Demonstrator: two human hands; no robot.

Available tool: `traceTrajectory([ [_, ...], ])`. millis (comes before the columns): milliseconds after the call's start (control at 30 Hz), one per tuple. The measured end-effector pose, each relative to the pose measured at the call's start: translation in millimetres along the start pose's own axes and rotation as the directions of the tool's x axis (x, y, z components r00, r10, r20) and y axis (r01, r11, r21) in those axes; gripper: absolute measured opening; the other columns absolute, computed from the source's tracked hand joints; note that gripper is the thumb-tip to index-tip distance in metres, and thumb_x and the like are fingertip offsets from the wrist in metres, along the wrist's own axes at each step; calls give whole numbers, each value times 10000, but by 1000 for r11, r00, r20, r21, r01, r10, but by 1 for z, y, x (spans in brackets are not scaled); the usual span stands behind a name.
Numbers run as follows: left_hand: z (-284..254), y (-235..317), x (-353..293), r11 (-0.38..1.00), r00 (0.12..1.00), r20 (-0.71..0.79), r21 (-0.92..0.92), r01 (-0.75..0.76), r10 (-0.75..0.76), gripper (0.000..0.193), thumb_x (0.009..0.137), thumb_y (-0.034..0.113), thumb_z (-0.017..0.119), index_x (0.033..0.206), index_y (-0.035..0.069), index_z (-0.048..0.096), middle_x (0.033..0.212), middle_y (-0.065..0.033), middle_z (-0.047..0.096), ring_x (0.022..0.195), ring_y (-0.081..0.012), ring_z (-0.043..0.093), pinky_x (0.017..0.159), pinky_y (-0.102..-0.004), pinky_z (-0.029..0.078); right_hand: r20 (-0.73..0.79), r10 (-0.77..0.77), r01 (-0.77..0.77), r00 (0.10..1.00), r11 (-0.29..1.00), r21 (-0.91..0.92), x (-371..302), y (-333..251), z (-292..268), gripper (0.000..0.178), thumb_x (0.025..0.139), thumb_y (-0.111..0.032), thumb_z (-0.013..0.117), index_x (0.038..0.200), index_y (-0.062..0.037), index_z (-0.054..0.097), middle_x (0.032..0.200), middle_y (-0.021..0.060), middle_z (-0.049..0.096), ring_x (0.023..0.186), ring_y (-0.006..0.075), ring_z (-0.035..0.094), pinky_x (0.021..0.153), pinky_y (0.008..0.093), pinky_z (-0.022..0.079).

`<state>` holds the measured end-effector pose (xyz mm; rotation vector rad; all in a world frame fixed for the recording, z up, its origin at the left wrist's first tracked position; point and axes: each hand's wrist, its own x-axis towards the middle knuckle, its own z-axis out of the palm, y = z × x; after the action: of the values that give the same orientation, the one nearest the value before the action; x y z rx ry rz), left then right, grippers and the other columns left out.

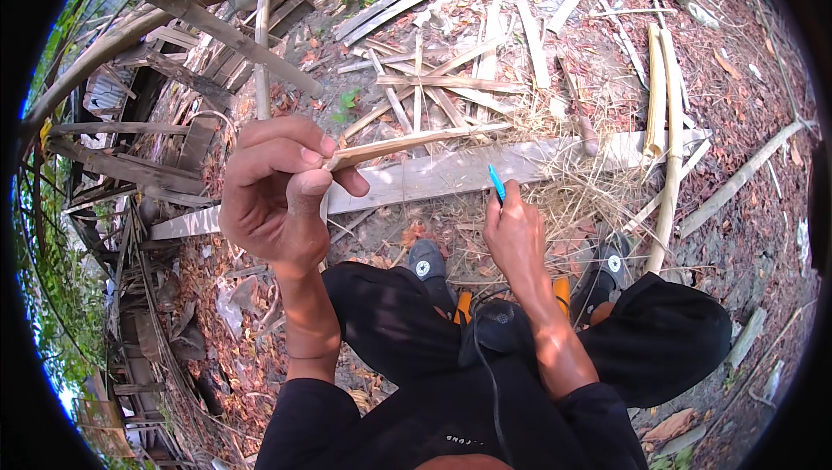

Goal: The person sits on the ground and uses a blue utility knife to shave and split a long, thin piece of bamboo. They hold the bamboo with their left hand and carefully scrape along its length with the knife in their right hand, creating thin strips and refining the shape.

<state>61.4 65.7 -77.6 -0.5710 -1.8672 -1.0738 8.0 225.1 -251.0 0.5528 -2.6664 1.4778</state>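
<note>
Raised at the left, my left hand (282,184) pinches one end of a pale, tapering bamboo strip (407,142) between thumb and fingers. The strip points right, above a long grey plank (433,177). Lower and to the right, my right hand (517,227) is closed around a slim bright-blue pen-like tool (496,182). Its tip points up and left, toward the plank and apart from the strip; whether it is a pen or a blade cutter I cannot tell. Thin shavings (581,188) lie in a heap on and around the plank's right part.
Cut bamboo pieces (451,84) lie crossed beyond the plank. Two bamboo poles (667,140) lie at the right. Stacked timber and a wooden frame (173,158) fill the left side. My shoes (426,264) rest near the plank, and a dark cable (490,375) hangs over my lap.
</note>
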Motion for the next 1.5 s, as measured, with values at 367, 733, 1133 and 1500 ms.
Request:
traceTrajectory([
  [367, 13, -5, -10, 995, 993, -102, -86, 57, -66, 292, 796, -86, 667, 977, -1, 453, 852, -220, 623, 612, -166, 609, 545, -246, 527, -44, -130, 135, 991, 973, 187, 3, -56, -25, 178, 915, -137, 546, 832, 4, 474, 579, 215, 547, 528, 405, 565, 497, 458, 434],
  [733, 7, -17, -9, 995, 994, -72, -67, 72, -77, 293, 817, 27, 702, 976, 29, 455, 870, -204, 599, 579, -140, 578, 509, -232, 526, 24, 171, -172, 985, 958, 231, -1, 26, -12, 258, 954, -223, 506, 890, 26, 521, 554, 214, 538, 541, 392, 581, 498, 460, 417],
  [1133, 4, -11, -5, 994, 1000, -23, 112, -15, 18, 221, 741, 76, 772, 817, 21, 572, 924, -108, 471, 619, -138, 590, 536, -225, 528, 91, -187, 163, 978, 961, 222, -13, -89, -72, 180, 865, -139, 613, 827, -31, 473, 634, 156, 539, 510, 355, 567, 446, 438, 429],
  [1500, 10, -2, -9, 977, 988, 135, 205, 52, -81, 264, 615, 11, 814, 825, 13, 653, 829, -65, 555, 724, -158, 525, 615, -281, 440, 69, 172, -151, 983, 957, -247, -20, 19, -11, 240, 940, -203, 513, 851, 18, 532, 641, 221, 588, 591, 396, 607, 516, 450, 478],
])
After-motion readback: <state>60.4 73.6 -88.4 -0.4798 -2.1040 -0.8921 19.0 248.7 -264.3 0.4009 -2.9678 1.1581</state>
